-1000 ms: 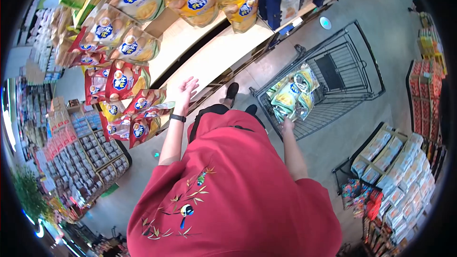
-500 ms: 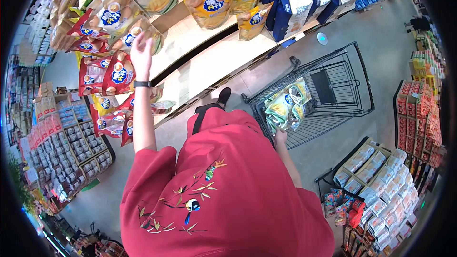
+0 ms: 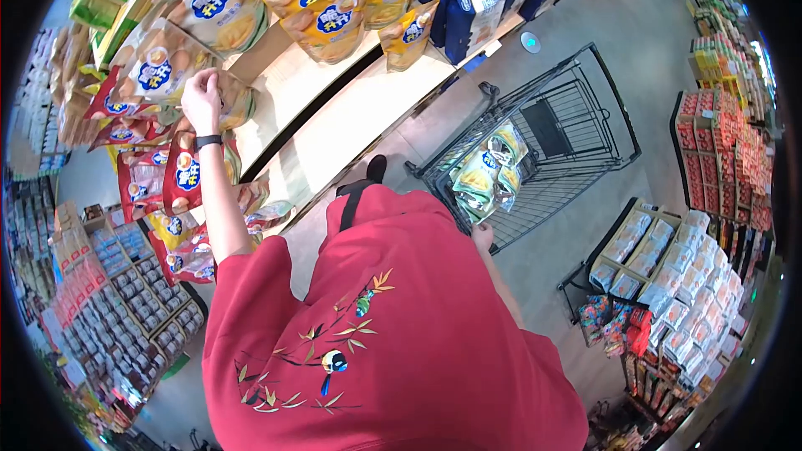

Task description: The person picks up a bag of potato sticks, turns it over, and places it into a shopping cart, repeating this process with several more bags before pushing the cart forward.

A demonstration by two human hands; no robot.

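Head view: shelf (image 3: 334, 108) of glossy, crinkly snack bags. A wire cart (image 3: 576, 117) already carries green bags (image 3: 484, 171). The left hand (image 3: 200, 96) is closed on a tan chip bag (image 3: 238, 100) on the shelf; lift-off is judged next. The right hand (image 3: 483, 237) rests at the cart rim, fingers' state cannot be told.

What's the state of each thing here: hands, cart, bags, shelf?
left hand: raised, gripping a chip bag on the shelf
right hand: on the cart's rim
shopping cart: holds green-yellow bags, rest bare
lower shelf: bare boards
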